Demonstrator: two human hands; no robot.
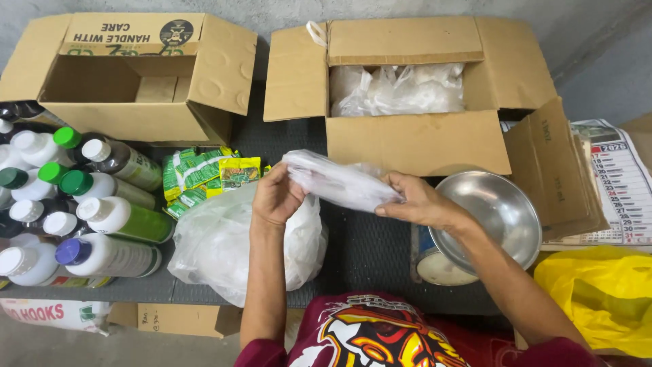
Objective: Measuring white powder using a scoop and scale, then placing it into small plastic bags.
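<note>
both hands are closed on one small clear plastic bag [339,182], a soft, crinkled, whitish packet held level above the dark ribbed table top [367,248]. the left hand [275,197] grips its left end with the fingers curled over the film, and the right hand [418,200] pinches its right end between thumb and fingertips. the bag hangs in the air between them, just in front of the nearer wall of the open cardboard box [418,139], whose inside is stuffed with more crumpled clear plastic bags [397,88]. under the left wrist lies a big, slack, translucent plastic sack [217,248], wrinkled and bulging. beside the right forearm a round, shiny steel bowl [499,214] sits tilted on a round tin [438,265]. behind the sack lie flat green and yellow foil sachets [204,177] in a loose pile. at the far left, plastic bottles [102,217] lie on their sides, with white, green and one purple cap. a second cardboard box [129,75] stands open at the back left, its flaps spread. at the right lie folded cardboard sheets [557,170], a printed calendar [621,183] and a glossy yellow plastic bag [604,295].
</note>
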